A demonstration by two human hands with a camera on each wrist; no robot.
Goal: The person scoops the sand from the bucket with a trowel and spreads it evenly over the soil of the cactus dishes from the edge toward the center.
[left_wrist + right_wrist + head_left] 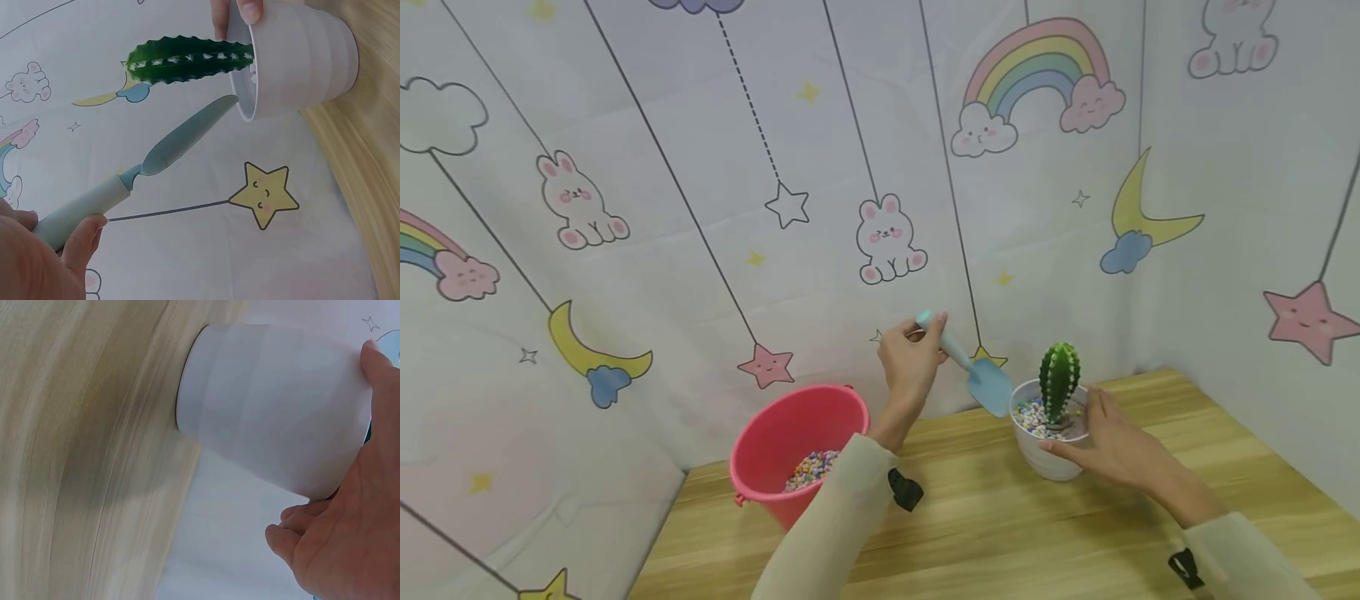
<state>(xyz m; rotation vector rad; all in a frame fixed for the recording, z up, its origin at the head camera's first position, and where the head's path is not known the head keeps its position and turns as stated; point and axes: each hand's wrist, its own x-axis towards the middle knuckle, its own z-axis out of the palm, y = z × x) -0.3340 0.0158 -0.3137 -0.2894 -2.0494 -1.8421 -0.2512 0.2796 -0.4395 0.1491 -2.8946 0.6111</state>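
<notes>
Remotely, I register a pale blue trowel [989, 386], a pinkish-red bucket [790, 421] with multicoloured beads [811, 471], a white pot [306, 69] and a green, white-dotted cactus [1060, 379]. My worktop [970, 533] reads yellow-brown wood grain; the white backdrop [700, 125] carries pastel rainbows [1037, 50], rabbits [891, 237], moons [571, 346] and stars [767, 367].

This is an indoor corner with a playful, nursery-like look: pale, creased sheeting [692, 108] printed with rabbits [891, 242], 2 rainbows [1037, 54] and 2 crescent moons [1129, 204] hangs around a wood-grain tabletop [985, 533]. Whether it is a home or a studio cannot be told.
</notes>
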